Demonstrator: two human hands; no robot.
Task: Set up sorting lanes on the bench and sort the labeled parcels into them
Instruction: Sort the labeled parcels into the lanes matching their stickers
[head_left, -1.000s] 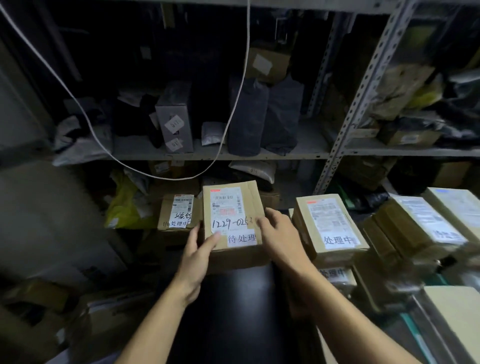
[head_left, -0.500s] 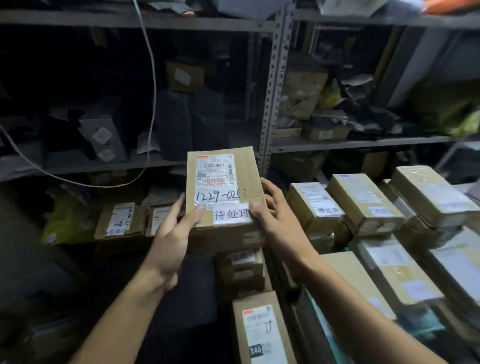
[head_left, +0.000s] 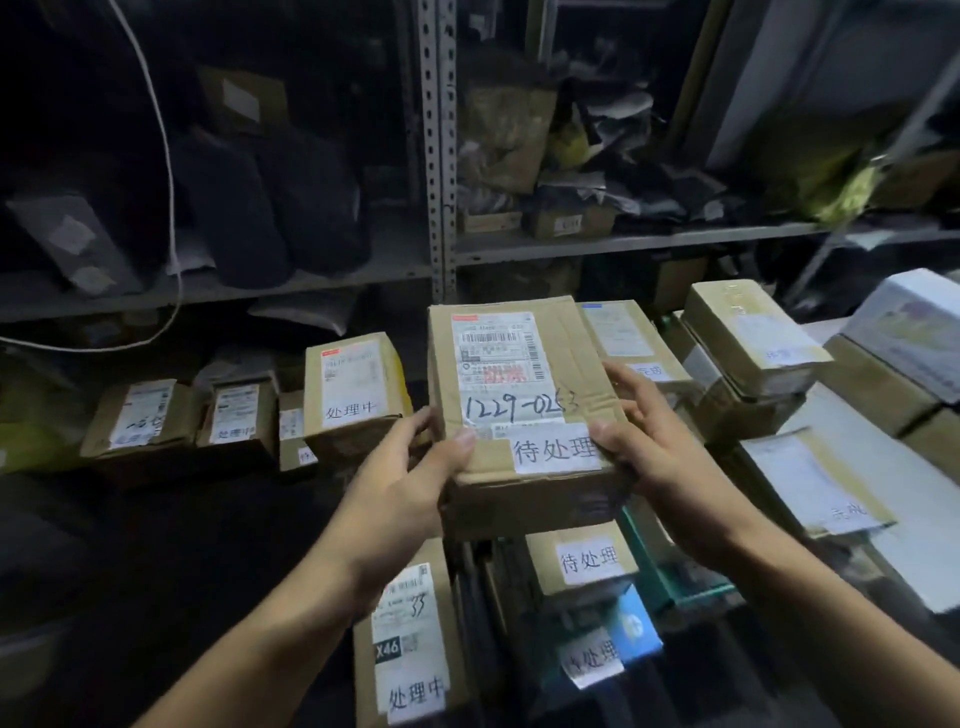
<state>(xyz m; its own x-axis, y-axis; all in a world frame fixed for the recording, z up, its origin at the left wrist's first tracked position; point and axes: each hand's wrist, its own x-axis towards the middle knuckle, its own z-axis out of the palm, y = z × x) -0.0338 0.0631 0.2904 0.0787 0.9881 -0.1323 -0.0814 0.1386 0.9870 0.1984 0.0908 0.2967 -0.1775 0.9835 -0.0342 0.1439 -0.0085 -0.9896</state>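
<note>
1. The parcel (head_left: 524, 410) labeled 待处理 sits between both hands, above other labeled boxes (head_left: 584, 564).
2. The left hand (head_left: 400, 488) and right hand (head_left: 660, 452) grip it, thumbs on top.
3. The remaining fingers are hidden beneath; the handwritten number's last digits are unclear.

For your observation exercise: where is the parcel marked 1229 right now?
In the head view, centre: the 1229 parcel is held between the left hand and right hand, above a smaller 待处理 box.

Bare forearms, hands (head_left: 405, 499) unsleeved, ungloved
</note>
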